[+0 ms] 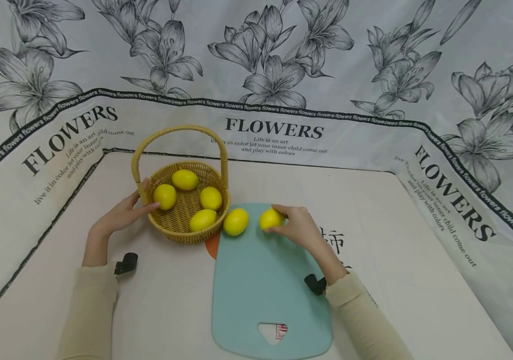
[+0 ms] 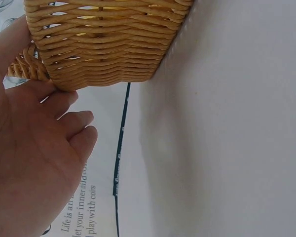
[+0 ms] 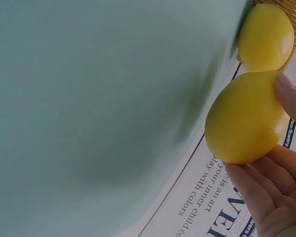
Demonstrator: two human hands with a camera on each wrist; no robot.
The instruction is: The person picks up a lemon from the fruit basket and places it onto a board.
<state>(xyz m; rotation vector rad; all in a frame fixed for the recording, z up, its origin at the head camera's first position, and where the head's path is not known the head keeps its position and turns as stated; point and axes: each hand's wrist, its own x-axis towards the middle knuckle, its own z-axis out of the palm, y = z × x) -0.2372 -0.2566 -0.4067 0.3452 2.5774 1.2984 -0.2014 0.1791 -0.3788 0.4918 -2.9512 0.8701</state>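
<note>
My left hand (image 1: 123, 212) grips the left rim of a wicker basket (image 1: 184, 237), thumb over the rim and fingers against the outer weave. Inside the basket lie several yellow lemons (image 1: 185, 180). In the left wrist view, the same hand (image 2: 44, 133) has its fingertips at the basket's side (image 2: 103, 54). A lemon (image 1: 271, 220) is pinched between the thumb and fingers of my right hand (image 1: 299, 227), over the far end of a light blue cutting board (image 1: 265, 280). Another lemon (image 1: 236, 222) rests on the board's far left corner, beside the basket.
The basket's tall handle (image 1: 180, 127) arches above it. An orange print (image 1: 212, 246) on the white tablecloth (image 1: 162, 310) shows between basket and board. Flower-printed cloth (image 1: 274, 75) stands behind and at both sides. The board has a handle hole (image 1: 269, 332) at its near end.
</note>
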